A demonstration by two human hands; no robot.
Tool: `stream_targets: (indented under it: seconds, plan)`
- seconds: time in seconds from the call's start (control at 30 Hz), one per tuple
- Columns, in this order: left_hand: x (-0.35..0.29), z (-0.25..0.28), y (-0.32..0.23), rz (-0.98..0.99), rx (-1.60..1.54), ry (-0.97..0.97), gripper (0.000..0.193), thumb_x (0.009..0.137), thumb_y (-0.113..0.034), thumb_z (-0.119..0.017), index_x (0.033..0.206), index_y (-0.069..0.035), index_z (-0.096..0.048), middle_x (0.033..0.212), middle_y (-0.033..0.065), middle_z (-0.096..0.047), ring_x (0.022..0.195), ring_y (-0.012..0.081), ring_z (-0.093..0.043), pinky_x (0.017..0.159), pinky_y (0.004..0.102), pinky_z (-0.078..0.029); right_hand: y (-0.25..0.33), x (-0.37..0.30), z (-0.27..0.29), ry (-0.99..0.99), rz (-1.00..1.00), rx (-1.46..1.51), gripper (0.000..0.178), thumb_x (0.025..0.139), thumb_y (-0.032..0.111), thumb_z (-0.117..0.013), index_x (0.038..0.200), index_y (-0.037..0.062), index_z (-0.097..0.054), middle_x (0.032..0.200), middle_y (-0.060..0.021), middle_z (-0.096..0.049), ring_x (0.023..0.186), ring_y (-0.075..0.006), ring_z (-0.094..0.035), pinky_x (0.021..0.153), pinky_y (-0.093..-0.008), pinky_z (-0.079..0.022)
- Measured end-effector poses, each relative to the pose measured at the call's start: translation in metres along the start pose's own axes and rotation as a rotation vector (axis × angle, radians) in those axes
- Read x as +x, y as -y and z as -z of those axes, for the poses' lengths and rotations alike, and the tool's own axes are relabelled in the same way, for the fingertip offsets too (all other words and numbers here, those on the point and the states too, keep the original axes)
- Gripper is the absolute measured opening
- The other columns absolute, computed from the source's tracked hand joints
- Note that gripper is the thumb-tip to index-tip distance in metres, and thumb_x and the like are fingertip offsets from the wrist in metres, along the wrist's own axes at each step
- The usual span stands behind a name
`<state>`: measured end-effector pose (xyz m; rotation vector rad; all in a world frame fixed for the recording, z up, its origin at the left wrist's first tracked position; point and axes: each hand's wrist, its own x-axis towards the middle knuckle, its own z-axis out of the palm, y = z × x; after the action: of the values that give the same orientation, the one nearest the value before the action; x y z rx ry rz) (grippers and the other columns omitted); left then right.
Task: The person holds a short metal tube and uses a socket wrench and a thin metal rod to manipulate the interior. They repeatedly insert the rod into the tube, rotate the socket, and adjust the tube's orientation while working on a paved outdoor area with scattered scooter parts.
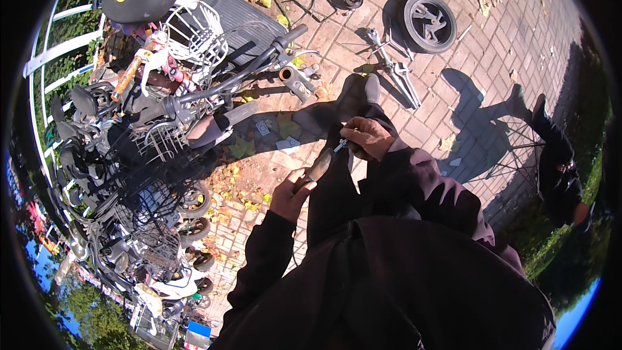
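My left hand (290, 197) is closed round a brownish-grey cylindrical handle (319, 166), held tilted up toward my right hand. A thin, shiny metal end (341, 145) sticks out of its upper end. There my right hand (368, 137) is closed in a pinch, its fingertips at the metal; any small piece between them is too small to make out. Both hands are above my legs in dark trousers. On the paving beyond my right hand lies a silver metal fork (396, 70), with a small black-tyred wheel (427, 23) past it.
Bicycle and scooter parts crowd the left, with a handlebar (249, 68), a white basket (201, 29) and a dark ribbed board (236, 16). A round metal part (352, 0) lies on the paving (486, 45) at the far side. A person in dark clothes (558, 168) is at the right.
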<state>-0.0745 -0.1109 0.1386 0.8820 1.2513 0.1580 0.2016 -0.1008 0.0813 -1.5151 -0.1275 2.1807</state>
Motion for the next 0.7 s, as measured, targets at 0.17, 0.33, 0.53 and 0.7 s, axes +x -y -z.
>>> stream_targets:
  seconds: [0.17, 0.33, 0.53, 0.7]
  plan:
    - [-0.010, -0.014, 0.000, -0.071, 0.411, -0.047, 0.041, 0.091, -0.023, -0.077, 0.126, -0.007, -0.064, 0.083, 0.0091, -0.070, 0.075, 0.0168, -0.067, 0.072, 0.0315, -0.053, -0.010, -0.010, 0.032, 0.093, -0.125, -0.192, 0.035, 0.099, 0.040, -0.066, 0.083, 0.0091, -0.058, 0.065, 0.0028, -0.051, 0.050, -0.0070, -0.045, 0.044, -0.0247, -0.035]
    - [-0.010, -0.057, -0.013, 0.120, 0.337, -0.034, 0.038, 0.093, -0.017, -0.074, 0.127, -0.004, -0.064, 0.088, 0.0074, -0.071, 0.081, 0.0115, -0.065, 0.076, 0.0292, -0.053, -0.028, -0.017, 0.069, 0.151, -0.021, -0.173, 0.034, 0.101, 0.038, -0.065, 0.084, 0.0093, -0.057, 0.066, 0.0051, -0.043, 0.052, -0.0052, -0.036, 0.049, -0.0251, -0.029]
    - [0.010, -0.134, -0.028, 0.268, 0.030, 0.025, 0.039, 0.098, -0.012, -0.068, 0.132, 0.004, -0.060, 0.104, 0.0076, -0.071, 0.096, 0.0110, -0.064, 0.088, 0.0268, -0.051, -0.046, -0.043, 0.143, 0.203, 0.105, -0.047, 0.040, 0.101, 0.042, -0.065, 0.085, 0.0062, -0.059, 0.067, 0.0048, -0.043, 0.058, -0.0071, -0.040, 0.052, -0.0266, -0.032]
    - [0.034, -0.192, -0.042, 0.430, -0.006, 0.057, 0.040, 0.096, -0.016, -0.071, 0.130, 0.002, -0.062, 0.090, 0.0014, -0.069, 0.076, 0.0051, -0.055, 0.069, 0.0230, -0.045, -0.048, -0.066, 0.211, 0.229, 0.194, 0.020, 0.045, 0.099, 0.048, -0.065, 0.087, 0.0056, -0.061, 0.067, 0.0040, -0.044, 0.060, -0.0079, -0.041, 0.054, -0.0282, -0.033]
